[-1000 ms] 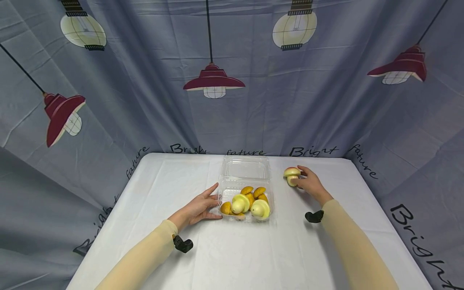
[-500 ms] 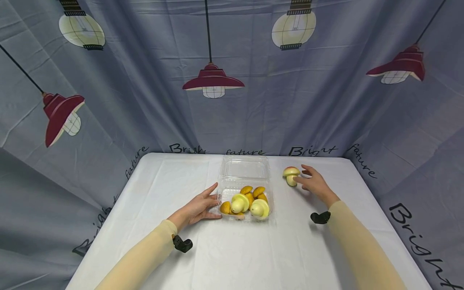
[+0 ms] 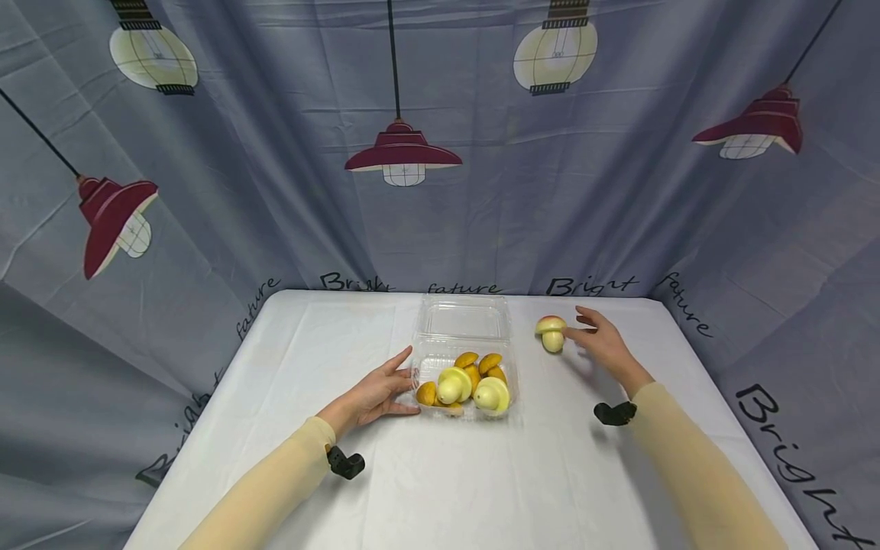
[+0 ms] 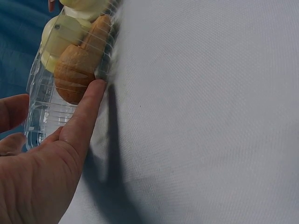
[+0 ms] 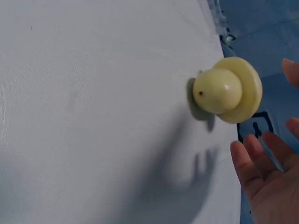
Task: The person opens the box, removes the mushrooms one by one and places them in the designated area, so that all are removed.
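Observation:
A clear plastic clamshell box (image 3: 426, 370) stands with its lid raised in the head view. Inside lie brown mushrooms (image 3: 425, 393) and pale yellow mushrooms (image 3: 491, 396). My left hand (image 3: 378, 391) rests against the box's left side, fingers spread along the wall; in the left wrist view, the thumb (image 4: 86, 114) touches its near edge. To the right of the box, a single pale mushroom with a reddish cap top (image 3: 551, 334) lies on the table. My right hand (image 3: 605, 344) is beside it with fingers extended; the right wrist view shows a gap between the hand and this mushroom (image 5: 219, 91).
A white cloth covers the table (image 3: 440, 489). The box's transparent lid (image 3: 465, 317) leans back toward the far edge. Behind the table hangs a grey-blue curtain (image 3: 440, 229) printed with lamps and lettering. A black camera sits on each wrist.
My right hand has let go of the pale mushroom on the table and drawn back to the right, its fingers straightening. The left hand and the box have stayed put.

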`<state>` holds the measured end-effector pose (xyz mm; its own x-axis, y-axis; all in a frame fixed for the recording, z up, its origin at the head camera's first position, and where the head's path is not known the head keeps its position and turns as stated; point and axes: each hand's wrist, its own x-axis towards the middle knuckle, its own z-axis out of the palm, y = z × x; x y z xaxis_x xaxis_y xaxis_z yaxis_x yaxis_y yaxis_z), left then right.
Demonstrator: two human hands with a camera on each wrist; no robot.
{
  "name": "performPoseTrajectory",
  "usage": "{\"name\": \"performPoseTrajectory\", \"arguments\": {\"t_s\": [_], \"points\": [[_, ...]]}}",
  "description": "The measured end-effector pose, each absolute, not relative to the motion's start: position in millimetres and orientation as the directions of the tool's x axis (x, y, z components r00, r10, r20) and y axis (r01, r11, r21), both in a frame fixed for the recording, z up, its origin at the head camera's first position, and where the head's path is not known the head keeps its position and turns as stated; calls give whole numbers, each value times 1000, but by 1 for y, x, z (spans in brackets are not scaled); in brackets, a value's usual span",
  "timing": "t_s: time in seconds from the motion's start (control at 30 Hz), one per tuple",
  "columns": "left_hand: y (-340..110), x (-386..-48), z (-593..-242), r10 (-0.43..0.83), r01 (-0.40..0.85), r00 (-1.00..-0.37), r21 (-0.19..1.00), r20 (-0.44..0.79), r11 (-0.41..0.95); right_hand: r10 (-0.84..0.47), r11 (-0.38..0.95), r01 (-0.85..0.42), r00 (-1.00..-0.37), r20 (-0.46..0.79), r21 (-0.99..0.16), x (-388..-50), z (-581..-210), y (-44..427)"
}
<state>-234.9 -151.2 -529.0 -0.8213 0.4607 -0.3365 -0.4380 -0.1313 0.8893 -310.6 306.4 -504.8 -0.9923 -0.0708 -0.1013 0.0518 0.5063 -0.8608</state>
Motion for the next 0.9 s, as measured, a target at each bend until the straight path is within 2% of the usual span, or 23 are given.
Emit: {"name": "performPoseTrajectory", "arguments": {"t_s": [0.4, 0.73, 0.9], "points": [[-151, -234, -529, 456, -436, -822, 892, -340, -120, -79, 525, -2, -996, -46, -851, -304, -480, 288], [-151, -233, -527, 452, -442, -822, 889, -347, -121, -205, 478, -37, -976, -71, -878, -295, -471, 247], [-151, -233, -527, 455, -446, -819, 887, -348, -124, -293, 474, -99, -955, -51, -875, -291, -470, 233]]}}
